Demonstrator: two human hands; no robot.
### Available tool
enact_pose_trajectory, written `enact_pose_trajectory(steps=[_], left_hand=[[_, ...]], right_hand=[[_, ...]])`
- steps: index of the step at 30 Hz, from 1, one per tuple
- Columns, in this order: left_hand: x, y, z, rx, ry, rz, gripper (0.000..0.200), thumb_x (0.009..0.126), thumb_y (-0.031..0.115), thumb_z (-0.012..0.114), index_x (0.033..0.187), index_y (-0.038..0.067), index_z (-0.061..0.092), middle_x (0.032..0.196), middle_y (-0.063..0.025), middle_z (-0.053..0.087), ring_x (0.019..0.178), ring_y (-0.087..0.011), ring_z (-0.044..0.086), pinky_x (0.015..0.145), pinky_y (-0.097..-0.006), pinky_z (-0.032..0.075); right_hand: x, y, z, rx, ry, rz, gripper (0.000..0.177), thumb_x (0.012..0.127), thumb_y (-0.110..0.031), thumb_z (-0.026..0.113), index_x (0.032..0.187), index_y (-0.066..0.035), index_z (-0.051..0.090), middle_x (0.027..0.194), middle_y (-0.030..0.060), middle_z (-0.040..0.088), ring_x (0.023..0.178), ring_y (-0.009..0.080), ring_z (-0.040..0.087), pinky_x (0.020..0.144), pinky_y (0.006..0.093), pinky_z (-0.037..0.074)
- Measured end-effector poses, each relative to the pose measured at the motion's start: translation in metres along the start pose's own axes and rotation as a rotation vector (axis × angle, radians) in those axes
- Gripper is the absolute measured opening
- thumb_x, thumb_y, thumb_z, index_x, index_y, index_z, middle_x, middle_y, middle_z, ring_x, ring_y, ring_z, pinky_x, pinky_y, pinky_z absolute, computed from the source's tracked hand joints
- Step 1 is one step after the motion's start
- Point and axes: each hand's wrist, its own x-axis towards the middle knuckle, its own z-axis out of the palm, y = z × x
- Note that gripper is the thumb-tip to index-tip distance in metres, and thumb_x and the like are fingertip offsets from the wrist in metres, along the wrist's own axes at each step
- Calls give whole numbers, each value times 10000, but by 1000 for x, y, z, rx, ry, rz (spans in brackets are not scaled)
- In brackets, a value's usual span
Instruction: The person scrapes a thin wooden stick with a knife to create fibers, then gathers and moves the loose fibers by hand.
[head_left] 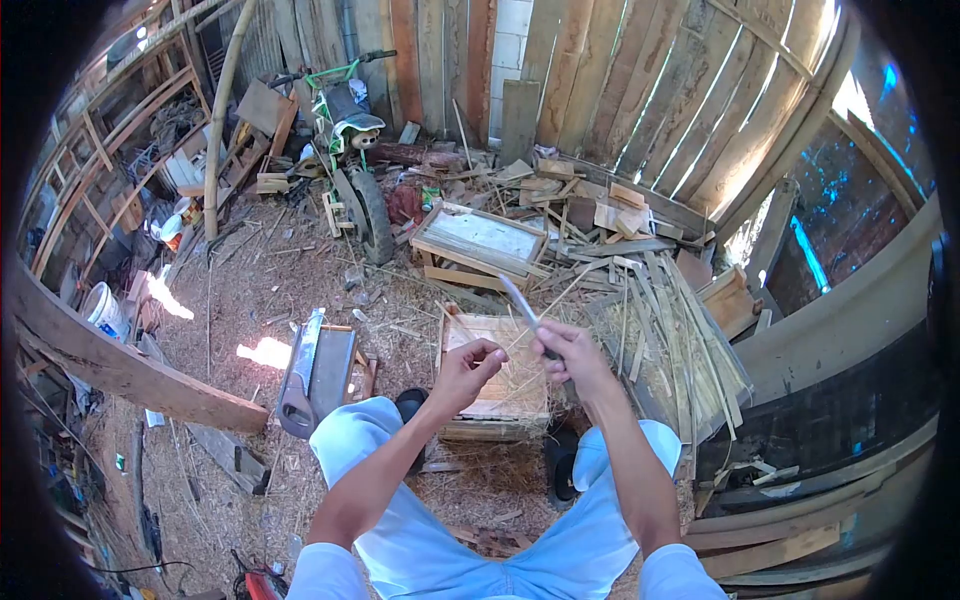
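Observation:
My right hand [568, 352] is wrapped round the dark handle of a knife [519, 302], whose blade slants up and to the left. Close by on the left, my left hand [468, 374] is closed in a pinch on what looks like the end of a thin pale strip [516, 342]; its full length is hard to follow against the clutter. Both hands are above a low wooden box or stool [490, 408] between my knees, with fine shavings scattered over and beside it.
A handsaw [298, 392] lies on a small bench [333, 372] to the left. Thin strips [668, 335] are piled on a board at right. A wooden frame [480, 240] and a small motorbike [362, 195] stand ahead. A thick beam [140, 370] juts in from the left.

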Motion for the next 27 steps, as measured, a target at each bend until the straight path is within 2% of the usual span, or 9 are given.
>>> enact_pose_trajectory(steps=[3,6,10,12,13,18,21,23,27], left_hand=[[-5,-9,2,152,119,168,185,909,175,577,931,-6,612,705,28,558,579,-21,433,499,-203,341],[-9,-1,-3,360,146,118,168,898,142,590,922,-22,614,683,23,559,591,-26,444,510,-205,351],[-7,7,9,366,196,206,146,884,117,603,900,-27,620,615,17,536,556,-26,429,488,-209,339],[-11,18,15,358,203,242,136,876,114,611,891,-20,627,580,7,519,526,-32,417,462,-220,328],[-12,18,14,363,202,238,136,876,114,611,891,-20,627,580,7,519,526,-32,417,462,-220,328],[-13,16,14,459,274,329,127,874,113,613,889,-12,633,566,-3,524,516,-37,422,451,-232,328],[-11,10,10,446,215,223,136,881,117,606,897,-17,630,602,-9,560,544,-38,455,479,-227,362],[-10,6,10,412,217,217,143,884,121,604,902,-19,628,625,-6,574,564,-38,469,497,-223,374],[-13,7,8,339,203,152,162,892,137,600,920,-22,624,674,6,592,611,-37,493,532,-211,389]], right_hand=[[-2,-17,-19,49,49,-49,286,929,-181,511,1185,-59,539,751,-27,499,482,9,339,380,138,252],[-6,-19,-22,103,-27,-63,315,926,-188,514,1215,-64,515,726,-36,476,473,-2,320,372,136,241],[-8,10,11,48,-86,18,267,934,-220,506,1132,-44,541,722,-31,475,467,4,314,375,139,242],[-2,23,19,16,-241,43,250,941,-233,499,1038,-18,580,721,-31,493,476,14,332,394,148,250],[0,20,17,0,-257,54,274,938,-236,507,1057,-2,585,720,-32,481,479,10,327,392,151,242],[-5,-6,3,86,-101,-2,320,937,-225,508,1173,-15,555,726,-32,477,478,7,323,391,148,239],[-7,2,8,134,-131,-3,321,936,-229,511,1180,-24,551,733,-38,477,476,8,323,394,148,239],[-7,14,18,91,-284,81,350,934,-233,513,1238,-59,522,726,-47,462,469,1,300,388,142,236],[-3,1,6,89,-204,80,350,929,-234,532,1240,-74,522,717,-53,471,466,-6,313,385,133,241]])
